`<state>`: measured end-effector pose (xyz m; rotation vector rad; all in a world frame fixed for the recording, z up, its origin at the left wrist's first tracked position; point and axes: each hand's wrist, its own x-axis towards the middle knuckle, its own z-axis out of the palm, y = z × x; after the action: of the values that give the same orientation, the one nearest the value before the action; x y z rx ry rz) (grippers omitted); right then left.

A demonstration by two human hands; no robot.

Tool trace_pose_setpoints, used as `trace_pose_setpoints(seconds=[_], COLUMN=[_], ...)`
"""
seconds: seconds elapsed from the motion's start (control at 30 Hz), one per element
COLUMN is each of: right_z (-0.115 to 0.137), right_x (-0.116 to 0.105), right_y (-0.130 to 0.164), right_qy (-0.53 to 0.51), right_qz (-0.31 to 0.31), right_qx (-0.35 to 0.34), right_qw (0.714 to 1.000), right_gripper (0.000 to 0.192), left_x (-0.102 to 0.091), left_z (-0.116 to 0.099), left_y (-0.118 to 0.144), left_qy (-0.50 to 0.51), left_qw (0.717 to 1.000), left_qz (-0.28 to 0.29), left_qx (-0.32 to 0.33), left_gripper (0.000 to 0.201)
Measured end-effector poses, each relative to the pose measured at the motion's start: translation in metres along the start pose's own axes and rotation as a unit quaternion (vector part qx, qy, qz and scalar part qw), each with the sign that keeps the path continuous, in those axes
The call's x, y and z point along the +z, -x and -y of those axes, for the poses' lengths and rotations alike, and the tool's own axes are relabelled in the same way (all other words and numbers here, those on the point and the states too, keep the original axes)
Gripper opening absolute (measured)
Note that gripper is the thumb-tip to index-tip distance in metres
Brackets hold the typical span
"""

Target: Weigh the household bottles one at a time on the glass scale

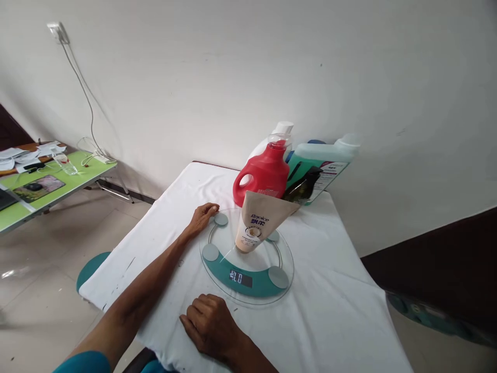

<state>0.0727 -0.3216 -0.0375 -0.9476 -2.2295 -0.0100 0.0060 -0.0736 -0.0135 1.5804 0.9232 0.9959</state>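
A round glass bathroom scale (243,287) with a teal band lies on the white cloth; its display is lit with characters. On the glass stands a beige Rejoice tube (258,225), cap down, wider end up and tilted to the right. My left hand (202,216) rests on the cloth beside the scale's far left edge, fingers curled in and apart from the tube; whether it touches the glass I cannot tell. In front of the scale my right hand (213,322) lies knuckles up in a loose fist. Nothing shows in either hand.
Behind the scale stand a red jug (262,176), a green-liquid jug (326,155) and a dark bottle (302,190), close to the wall. A green table (83,173) on the left bears papers, a mouse and a plastic bottle (65,163). A teal stool (91,267) is by the left edge.
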Motion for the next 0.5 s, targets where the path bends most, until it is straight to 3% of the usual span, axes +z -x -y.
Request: trace_pose_setpoints(seconds=[0.5], right_z=[0.0048], right_x=[-0.0030], right_y=[0.0018], right_qy=[0.048], right_qz=[0.010], right_qx=[-0.013], right_qw=[0.999], right_gripper=[0.033], left_x=[-0.0012], left_z=[-0.0038], left_y=[-0.0015], left_qy=[-0.006], left_qw=[1.000], left_qz=[0.000], left_qx=[-0.007], left_gripper=[0.051])
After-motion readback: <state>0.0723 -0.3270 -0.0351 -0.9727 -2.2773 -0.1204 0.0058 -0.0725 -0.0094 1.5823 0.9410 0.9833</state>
